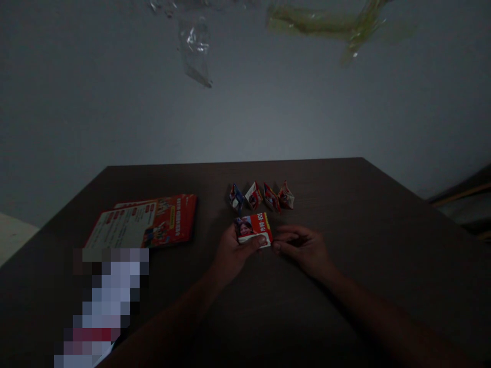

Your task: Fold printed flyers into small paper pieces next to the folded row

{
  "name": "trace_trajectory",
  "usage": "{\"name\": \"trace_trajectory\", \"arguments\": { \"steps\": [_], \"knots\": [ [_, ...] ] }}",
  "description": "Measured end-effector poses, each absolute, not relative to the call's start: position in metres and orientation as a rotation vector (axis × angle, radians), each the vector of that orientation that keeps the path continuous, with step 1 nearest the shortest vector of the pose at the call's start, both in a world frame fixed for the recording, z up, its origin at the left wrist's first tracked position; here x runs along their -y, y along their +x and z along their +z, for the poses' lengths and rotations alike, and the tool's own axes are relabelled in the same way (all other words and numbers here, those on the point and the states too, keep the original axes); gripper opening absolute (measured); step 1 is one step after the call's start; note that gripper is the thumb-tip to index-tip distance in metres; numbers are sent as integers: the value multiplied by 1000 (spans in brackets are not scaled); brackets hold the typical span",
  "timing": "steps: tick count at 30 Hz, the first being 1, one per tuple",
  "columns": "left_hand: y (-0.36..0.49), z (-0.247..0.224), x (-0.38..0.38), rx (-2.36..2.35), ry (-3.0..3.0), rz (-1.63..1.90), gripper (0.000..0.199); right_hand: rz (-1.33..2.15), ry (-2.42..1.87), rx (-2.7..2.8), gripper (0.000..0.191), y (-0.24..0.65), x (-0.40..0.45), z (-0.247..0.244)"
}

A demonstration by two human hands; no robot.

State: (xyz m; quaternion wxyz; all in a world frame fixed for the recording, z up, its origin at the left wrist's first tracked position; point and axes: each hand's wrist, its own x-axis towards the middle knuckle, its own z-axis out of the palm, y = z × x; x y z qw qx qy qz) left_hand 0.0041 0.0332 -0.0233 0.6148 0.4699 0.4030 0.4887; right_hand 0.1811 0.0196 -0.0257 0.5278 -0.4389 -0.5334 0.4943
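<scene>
My left hand (233, 249) is closed around a small folded paper (252, 229), its thumb pressed across the lower part. The paper is roughly square, red and white, with printed characters and a picture on its upper face. At the right edge of this paper is my right hand (303, 247), thumb and fingertips drawn together at the lower right corner. Just beyond the hands stands a row of several folded paper pieces (253, 196) with pointed tops, printed in red, white and blue.
A stack of red and white printed leaflets (171, 225) lies on the dark table (368, 214) at the left. Nearer to me is a pixelated patch (111, 301). Behind the table rises a grey wall (245, 112) with yellowish tape (314, 21) and clear plastic (195, 46) on it.
</scene>
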Motion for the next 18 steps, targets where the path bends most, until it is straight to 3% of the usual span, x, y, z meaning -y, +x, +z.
{"name": "trace_trajectory", "arguments": {
  "steps": [18],
  "knots": [
    [10,-26,-32,-919,1108,1124,40,1241,-1063,1419,30,178,-20,-30]
  ]
}}
